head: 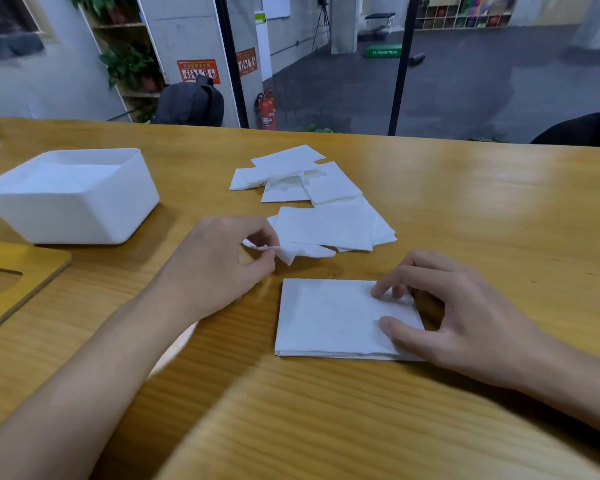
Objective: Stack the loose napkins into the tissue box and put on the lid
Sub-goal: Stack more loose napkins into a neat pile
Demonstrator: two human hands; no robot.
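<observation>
Desk: the wooden desk [465,220] carries everything, with the container parts on the left and the paper in the middle, within reach of both hands.
Box: the white box [73,202] stands open at far left, well apart from the napkins. Whether anything lies inside it cannot be told.
Loose napkins: the loose napkins [326,223] lie overlapped and askew in the middle, beyond the hands, waiting to be sorted.
Lid: the wooden lid [32,271], with its slot, lies flat at near left just beside the box, probably set aside so the box is open for filling.
Stack: a squared stack [326,320] sits near, right of the middle, apart from the box. It seems to be built here so it can go in as one.
Right hand: the right hand [465,317] comes in from the near right. Its bent fingertips and thumb rest on top of the stack's right side, likely to keep it from sliding.
Left hand: the left hand [215,268] reaches in from the near left, wrist low, thumb and forefinger pinching a corner.
Napkin: the pinched napkin [302,252] lies at the near edge of the loose ones, its corner lifted.
Stage: early, since nothing is seen going into the box yet.
</observation>
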